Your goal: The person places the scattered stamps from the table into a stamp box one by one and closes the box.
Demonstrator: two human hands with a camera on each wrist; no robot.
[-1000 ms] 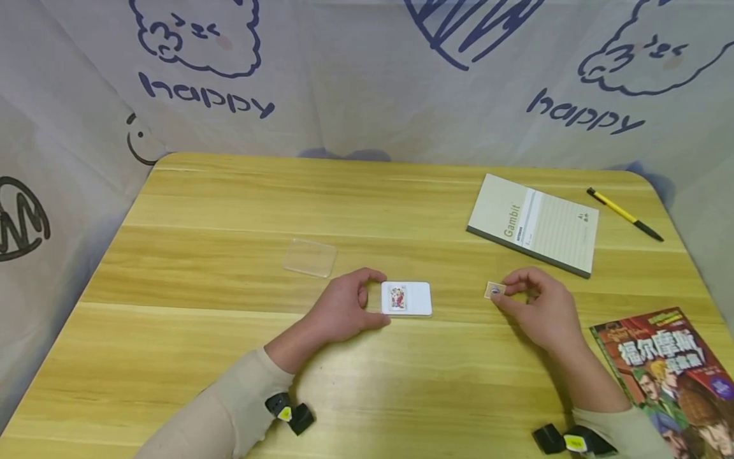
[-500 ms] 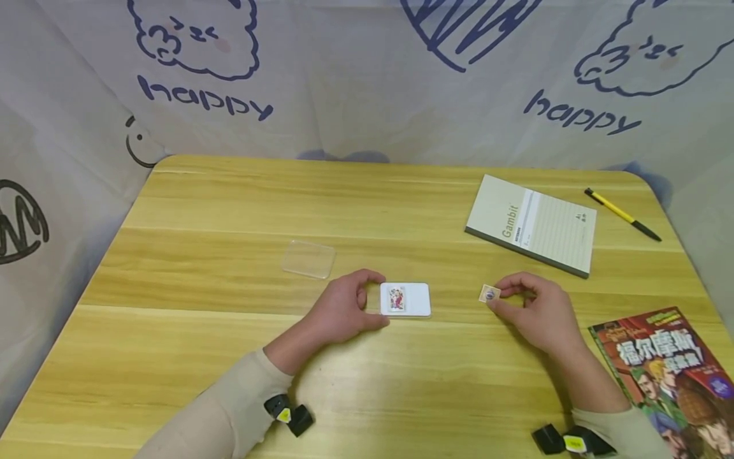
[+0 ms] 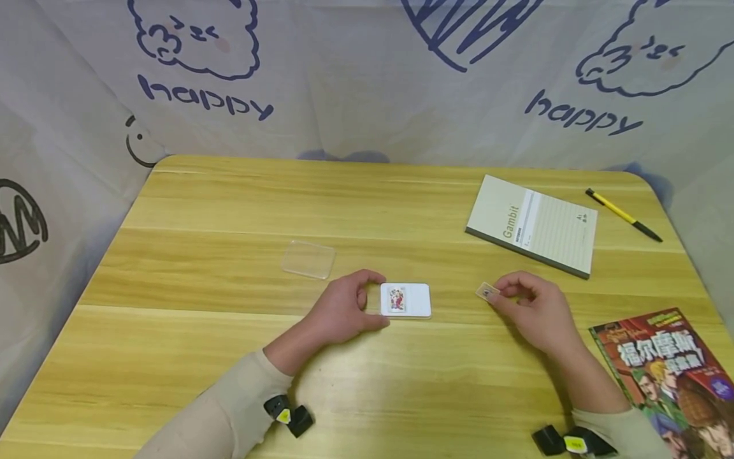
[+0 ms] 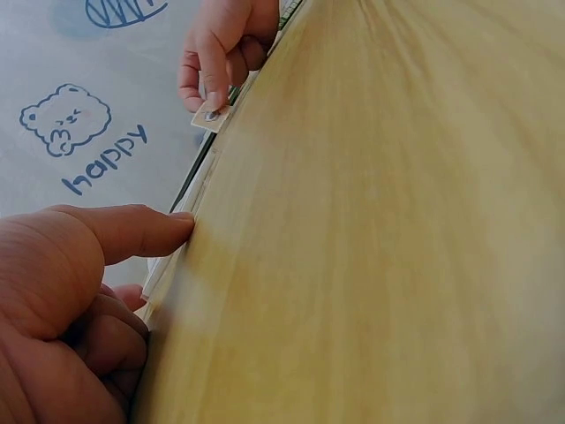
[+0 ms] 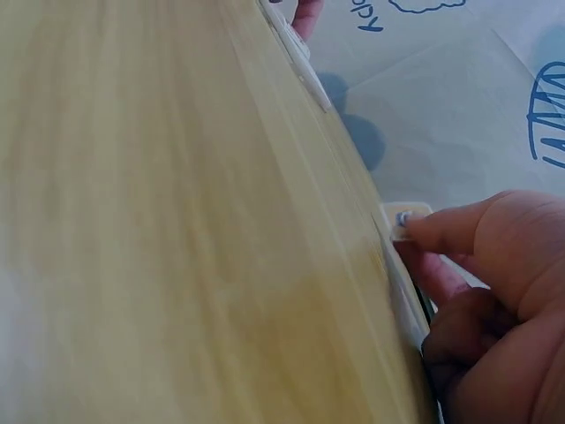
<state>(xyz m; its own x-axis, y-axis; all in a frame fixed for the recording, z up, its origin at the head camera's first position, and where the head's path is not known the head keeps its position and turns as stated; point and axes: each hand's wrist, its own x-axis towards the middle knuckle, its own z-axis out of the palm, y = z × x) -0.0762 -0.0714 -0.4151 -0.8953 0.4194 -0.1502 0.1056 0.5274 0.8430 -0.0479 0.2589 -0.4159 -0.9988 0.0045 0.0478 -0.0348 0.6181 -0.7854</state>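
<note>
In the head view my left hand (image 3: 344, 307) holds a small flat white box (image 3: 417, 299) by its left end, thumb at the near edge and forefinger at the far edge. A mini playing card (image 3: 397, 298) with a colourful figure lies on the left half of its white top. To the right, my right hand (image 3: 536, 313) pinches a tiny beige-edged card (image 3: 485, 291) with a dark mark in its centre, between thumb and forefinger. The right wrist view shows that card (image 5: 418, 210) partly behind the thumb. A clear plastic lid (image 3: 308, 260) lies beyond my left hand.
A Gambit notebook (image 3: 533, 224) lies at the back right, with a yellow and black pen (image 3: 624, 214) beside it. A colourful comic-style book (image 3: 671, 357) is under and beside my right forearm. A cloth with drawings (image 3: 367, 83) hangs behind the wooden table (image 3: 258, 197).
My right hand has shifted slightly left with the tiny card, and the card has turned and tilted between its fingers. My left hand and the white box have stayed put.
</note>
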